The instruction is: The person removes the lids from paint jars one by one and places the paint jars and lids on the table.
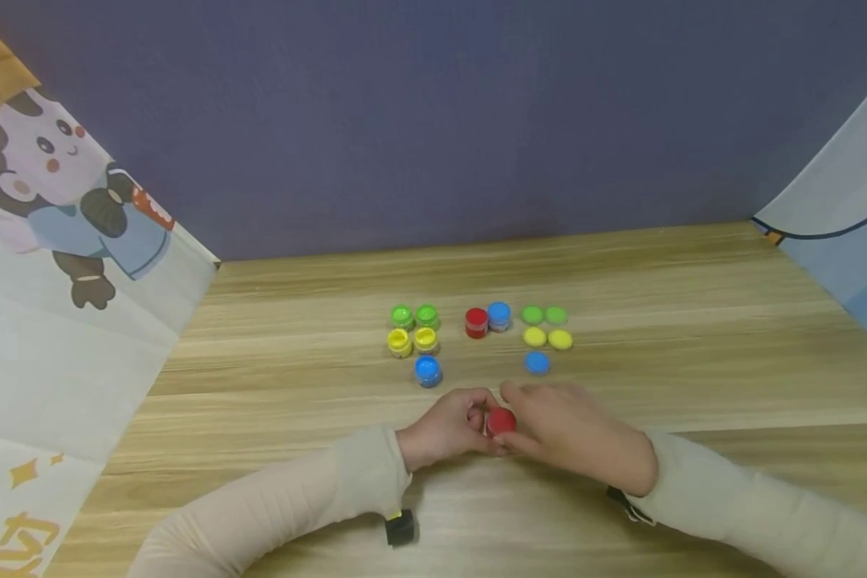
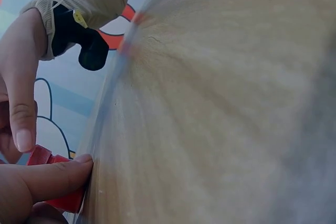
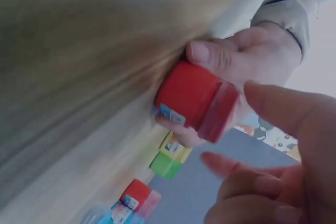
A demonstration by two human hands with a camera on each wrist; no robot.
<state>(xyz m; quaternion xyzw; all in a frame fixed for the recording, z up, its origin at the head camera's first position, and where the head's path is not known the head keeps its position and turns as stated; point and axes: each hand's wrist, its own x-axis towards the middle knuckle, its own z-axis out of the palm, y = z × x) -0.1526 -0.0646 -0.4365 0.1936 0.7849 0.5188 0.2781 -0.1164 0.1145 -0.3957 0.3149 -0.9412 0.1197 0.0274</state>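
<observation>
Near the front of the table, my left hand (image 1: 453, 427) grips a small red paint jar (image 3: 186, 95) with thumb and fingers around its body. The jar's red lid (image 3: 219, 112) is on, facing my right hand (image 1: 567, 429). Thumb and forefinger of the right hand are spread around the lid; in the right wrist view a small gap shows between them and it. The left wrist view shows the left thumb (image 2: 58, 179) along the jar, which is partly hidden there. Beyond the hands stand a lidded red jar (image 1: 476, 323) and a lidded blue jar (image 1: 499, 315), side by side.
Uncovered jars stand at left: two green (image 1: 402, 317), two yellow (image 1: 400, 343) and one blue (image 1: 428, 371). Loose lids lie at right: two green (image 1: 532, 315), two yellow (image 1: 535, 336) and one blue (image 1: 538, 363). A dark wall (image 1: 470, 128) rises behind the wooden table (image 1: 282, 337).
</observation>
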